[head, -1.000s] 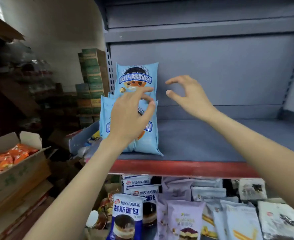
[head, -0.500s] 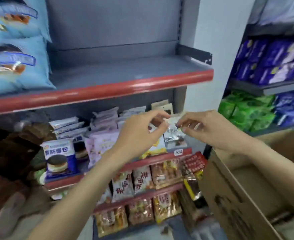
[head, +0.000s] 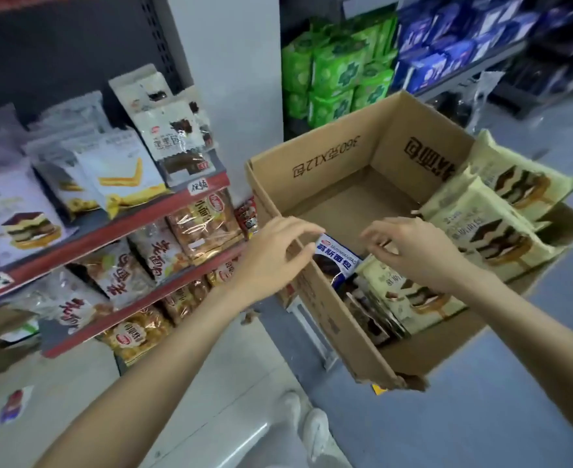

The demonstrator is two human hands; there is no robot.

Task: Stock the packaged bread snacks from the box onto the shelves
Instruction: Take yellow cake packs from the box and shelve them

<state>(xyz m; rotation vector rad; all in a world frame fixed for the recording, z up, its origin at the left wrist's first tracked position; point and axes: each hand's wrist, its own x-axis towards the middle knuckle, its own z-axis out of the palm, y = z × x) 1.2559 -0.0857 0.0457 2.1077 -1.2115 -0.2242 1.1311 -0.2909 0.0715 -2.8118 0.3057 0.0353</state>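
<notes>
Brown corrugated cardboard forms the open box [head: 332, 170], which sits tilted beside the shelves [head: 109, 231] with its far half bare and its near half holding packaged bread snacks. Cream-yellow packets [head: 494, 238] printed with a layered cake lie stacked along the box's right side, and further cream packets [head: 410, 292] stand on edge at the near end. A blue-and-white packet [head: 337, 261] stands upright just inside the left wall of the box, between the two hands.

The left hand [head: 271, 258] hovers over the box's left wall, fingers loosely curved and spread, holding nothing; whether its fingertips touch the blue-and-white packet cannot be told. The right hand [head: 413, 248] hovers above the standing packets, fingers likewise relaxed and holding nothing.

The red-edged shelves at left carry white and lilac cake packets on the upper tier and clear bags of golden bread on the lower tiers. Green packs [head: 339, 79] and blue packs [head: 447, 45] fill a further rack behind the box. White shoes [head: 308, 427] show on the grey floor [head: 481, 417] below.
</notes>
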